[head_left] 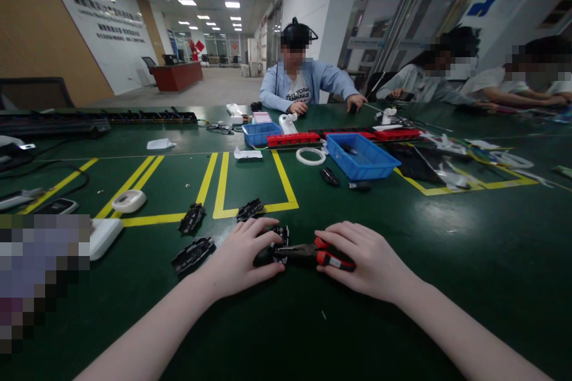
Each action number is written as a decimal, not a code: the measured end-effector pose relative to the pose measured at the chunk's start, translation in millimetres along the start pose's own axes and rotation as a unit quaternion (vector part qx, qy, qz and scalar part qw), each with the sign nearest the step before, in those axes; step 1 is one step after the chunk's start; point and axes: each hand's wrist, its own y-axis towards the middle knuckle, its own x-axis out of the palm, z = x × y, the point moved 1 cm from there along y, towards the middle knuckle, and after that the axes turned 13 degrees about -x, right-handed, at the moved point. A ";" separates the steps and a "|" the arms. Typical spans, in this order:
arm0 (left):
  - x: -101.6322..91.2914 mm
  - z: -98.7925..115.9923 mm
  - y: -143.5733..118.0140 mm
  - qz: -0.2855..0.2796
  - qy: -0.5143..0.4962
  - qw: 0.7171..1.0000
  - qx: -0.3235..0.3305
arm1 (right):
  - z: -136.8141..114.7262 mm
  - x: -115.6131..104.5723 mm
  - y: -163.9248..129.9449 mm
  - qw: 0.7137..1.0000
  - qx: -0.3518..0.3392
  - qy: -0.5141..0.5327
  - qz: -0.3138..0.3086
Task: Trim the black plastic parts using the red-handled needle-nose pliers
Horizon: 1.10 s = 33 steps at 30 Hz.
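Note:
My right hand (357,256) is closed round the red and black handles of a pair of needle-nose pliers (301,251). The jaws point left and reach a small black plastic part (280,237); whether they grip it I cannot tell. My left hand (245,253) holds that part between thumb and fingers, partly covering it. Close to my left hand lie similar black parts: one (250,209) just beyond the fingers, one (192,218) farther left, and a larger one (193,255) beside the wrist.
A blue bin (361,158) stands at right centre, with a black part (329,177) before it. Behind are a smaller blue bin (261,133), a tape roll (310,156) and red strips (292,139). White devices (128,200) lie left. A person (299,80) sits opposite; others sit right.

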 end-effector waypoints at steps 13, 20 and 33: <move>-1.1 2.6 -0.6 0.007 -0.026 0.999 -0.038 | -5.0 0.8 4.1 1.000 0.010 0.026 -0.012; 1.9 0.4 -0.9 0.002 0.007 0.999 -0.046 | -6.8 -0.8 5.3 0.999 0.019 0.030 -0.016; -1.6 3.6 0.9 0.013 0.014 0.999 -0.046 | -0.7 -2.7 2.8 1.000 0.021 0.017 -0.016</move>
